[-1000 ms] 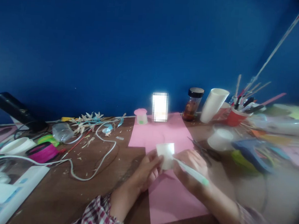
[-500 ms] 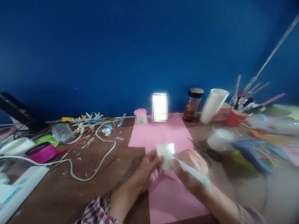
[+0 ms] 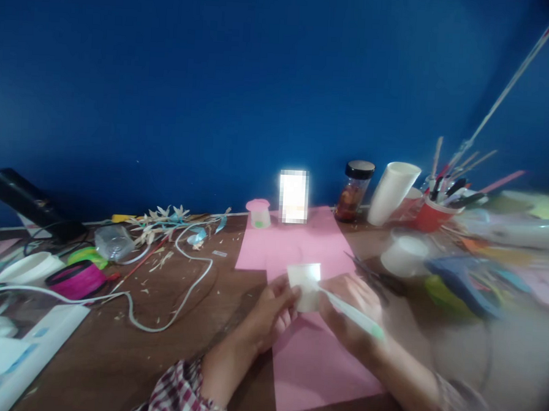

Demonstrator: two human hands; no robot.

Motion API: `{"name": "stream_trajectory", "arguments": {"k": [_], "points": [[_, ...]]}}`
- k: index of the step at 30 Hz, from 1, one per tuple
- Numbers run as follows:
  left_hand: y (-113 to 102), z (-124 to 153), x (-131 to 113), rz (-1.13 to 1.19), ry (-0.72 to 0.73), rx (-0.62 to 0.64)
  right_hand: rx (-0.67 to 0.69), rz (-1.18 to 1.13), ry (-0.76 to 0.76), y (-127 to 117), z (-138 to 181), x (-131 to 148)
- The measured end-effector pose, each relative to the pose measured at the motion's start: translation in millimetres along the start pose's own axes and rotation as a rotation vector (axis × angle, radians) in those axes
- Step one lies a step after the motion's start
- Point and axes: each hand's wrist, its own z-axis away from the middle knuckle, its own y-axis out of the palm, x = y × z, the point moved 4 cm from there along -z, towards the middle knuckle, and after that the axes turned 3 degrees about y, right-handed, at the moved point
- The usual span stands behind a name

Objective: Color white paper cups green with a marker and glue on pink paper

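Observation:
My left hand (image 3: 269, 309) is closed on a small whitish cup (image 3: 305, 290), its thumb laid across the near left side. Light glints off the cup's upper right part. In my right hand (image 3: 347, 298) is a white pen (image 3: 354, 314) with a green end; its tip meets the cup's right side. Some of the right fingers are hidden behind the pen and the hand itself. Both hands are above sheets of pink paper (image 3: 314, 373) on the brown table. Farther back on the paper stands a small translucent cup with a pink round top (image 3: 259, 214).
A bright pixelated rectangle (image 3: 294, 197) stands at the back. To its right are a black-lidded jar (image 3: 352, 194), a white cylinder (image 3: 392, 193), a red cup of pens (image 3: 433, 215) and dark scissors (image 3: 381, 277). A white cable (image 3: 176, 320), tape rolls and a power strip (image 3: 49, 341) lie left.

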Motion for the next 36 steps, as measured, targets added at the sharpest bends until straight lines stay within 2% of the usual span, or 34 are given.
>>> {"name": "stream_trajectory", "arguments": {"k": [20,36], "points": [[1.2,1.9,-1.8,0.003,-0.013,0.021,0.005,0.004,-0.013,1.1,-0.5,-0.2],[2.0,1.6,-2.2,-0.005,-0.015,-0.011,-0.012,0.022,-0.03,0.4,-2.7,1.9]]}}
